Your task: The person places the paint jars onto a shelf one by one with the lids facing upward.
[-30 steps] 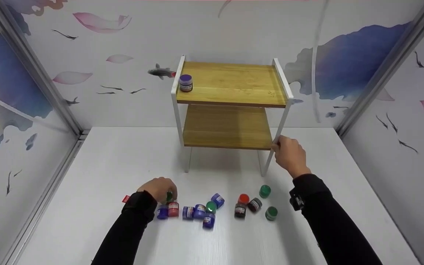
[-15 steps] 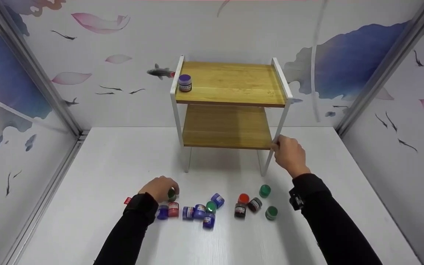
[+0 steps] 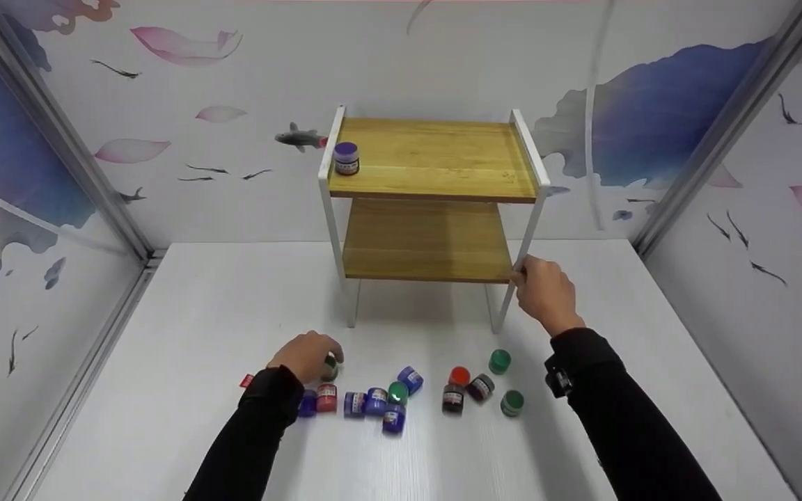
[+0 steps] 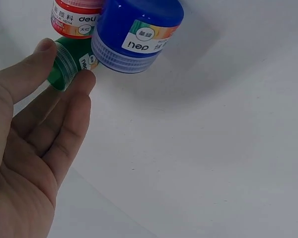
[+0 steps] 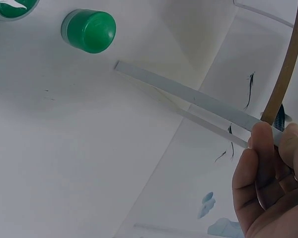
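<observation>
My left hand (image 3: 305,356) pinches a small green paint jar (image 4: 78,55) between thumb and fingers, low over the white table. Close beside that jar, in the left wrist view, are a red paint jar (image 4: 75,21) and a blue paint jar (image 4: 139,32). In the head view the hand partly covers the green jar. My right hand (image 3: 546,292) grips the white right front leg (image 5: 188,96) of a two-tier rack, at the height of its lower wooden shelf (image 3: 425,240). A purple-lidded jar (image 3: 347,158) stands on the upper shelf (image 3: 436,156), at its left end.
Several blue jars (image 3: 376,401) and a green one (image 3: 397,393) cluster mid-table. Right of them lie an orange-red jar (image 3: 459,376), dark jars (image 3: 453,399) and two green jars (image 3: 500,361). Patterned walls (image 3: 248,181) enclose the table at the back and sides.
My left hand has shifted slightly right with the green jar, which shows a little more now. The right hand keeps its grip on the rack leg.
</observation>
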`<state>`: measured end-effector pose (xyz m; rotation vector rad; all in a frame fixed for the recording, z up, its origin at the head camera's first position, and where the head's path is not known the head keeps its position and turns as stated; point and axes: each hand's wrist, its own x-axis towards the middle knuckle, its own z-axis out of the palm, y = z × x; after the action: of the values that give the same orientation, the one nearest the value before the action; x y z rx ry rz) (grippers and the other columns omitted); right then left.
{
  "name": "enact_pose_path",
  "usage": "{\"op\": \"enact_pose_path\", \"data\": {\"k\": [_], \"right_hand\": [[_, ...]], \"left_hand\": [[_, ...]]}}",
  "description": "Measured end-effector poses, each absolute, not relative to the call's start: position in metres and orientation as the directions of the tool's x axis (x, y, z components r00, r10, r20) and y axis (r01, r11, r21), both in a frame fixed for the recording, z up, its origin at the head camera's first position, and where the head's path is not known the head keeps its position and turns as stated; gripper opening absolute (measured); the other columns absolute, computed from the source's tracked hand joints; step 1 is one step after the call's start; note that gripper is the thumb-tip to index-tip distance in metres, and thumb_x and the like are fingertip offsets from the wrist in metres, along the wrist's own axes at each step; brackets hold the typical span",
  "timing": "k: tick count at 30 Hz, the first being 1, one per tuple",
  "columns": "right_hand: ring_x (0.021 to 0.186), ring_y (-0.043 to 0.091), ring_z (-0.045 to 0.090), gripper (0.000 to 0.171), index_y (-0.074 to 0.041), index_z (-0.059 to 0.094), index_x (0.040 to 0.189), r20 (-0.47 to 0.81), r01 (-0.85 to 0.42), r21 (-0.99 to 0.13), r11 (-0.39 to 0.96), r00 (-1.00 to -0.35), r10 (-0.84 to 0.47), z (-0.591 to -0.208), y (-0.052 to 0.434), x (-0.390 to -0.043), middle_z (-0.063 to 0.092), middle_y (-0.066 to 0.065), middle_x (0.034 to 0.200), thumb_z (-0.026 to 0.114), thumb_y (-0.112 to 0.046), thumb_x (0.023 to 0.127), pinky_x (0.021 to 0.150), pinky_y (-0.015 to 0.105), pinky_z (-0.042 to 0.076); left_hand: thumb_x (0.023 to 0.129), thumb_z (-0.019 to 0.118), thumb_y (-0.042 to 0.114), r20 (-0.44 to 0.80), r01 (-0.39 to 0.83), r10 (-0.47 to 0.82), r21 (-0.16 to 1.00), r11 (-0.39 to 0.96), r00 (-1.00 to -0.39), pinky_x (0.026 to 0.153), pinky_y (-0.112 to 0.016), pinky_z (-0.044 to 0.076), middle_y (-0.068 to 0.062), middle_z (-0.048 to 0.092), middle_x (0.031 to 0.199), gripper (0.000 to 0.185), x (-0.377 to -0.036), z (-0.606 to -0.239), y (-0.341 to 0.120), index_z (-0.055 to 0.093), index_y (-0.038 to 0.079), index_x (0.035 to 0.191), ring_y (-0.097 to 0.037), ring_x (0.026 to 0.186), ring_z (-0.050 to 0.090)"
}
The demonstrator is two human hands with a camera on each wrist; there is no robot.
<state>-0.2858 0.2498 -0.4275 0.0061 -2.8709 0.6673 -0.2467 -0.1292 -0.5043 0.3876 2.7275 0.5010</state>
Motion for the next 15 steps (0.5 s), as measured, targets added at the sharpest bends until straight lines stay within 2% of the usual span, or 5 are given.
{"op": "enact_pose_path", "data": {"k": [8,15], "right_hand": [[0.086,0.034,0.070,0.020,0.003,0.065,0.104,0.168,-0.030,-0.440,0.897,-0.984,0.049,-0.4276,0.2488,-0.2861,0.071,0.020,0.096,0.057,-0.014,0.098,0.073,0.048,0.055],[0.085,0.034,0.070,0.019,0.003,0.065,0.103,0.172,-0.035,-0.441,0.897,-0.984,0.046,-0.4287,0.2497,-0.2858,0.071,0.020,0.095,0.057,-0.014,0.098,0.072,0.048,0.055]], "left_hand": [[0.085,0.068,-0.002,-0.306,0.167,0.302,0.397,0.903,-0.903,0.099,-0.052,0.048,-0.013,0.069,0.110,0.032,-0.2478,-0.5035,-0.1278,0.070,0.006,0.116,-0.031,0.104,0.061],[0.087,0.068,0.000,-0.259,0.210,0.323,0.385,0.899,-0.910,0.102,-0.051,0.046,-0.010,0.070,0.113,0.031,-0.2482,-0.5091,-0.1280,0.072,0.012,0.115,-0.033,0.111,0.061]]}}
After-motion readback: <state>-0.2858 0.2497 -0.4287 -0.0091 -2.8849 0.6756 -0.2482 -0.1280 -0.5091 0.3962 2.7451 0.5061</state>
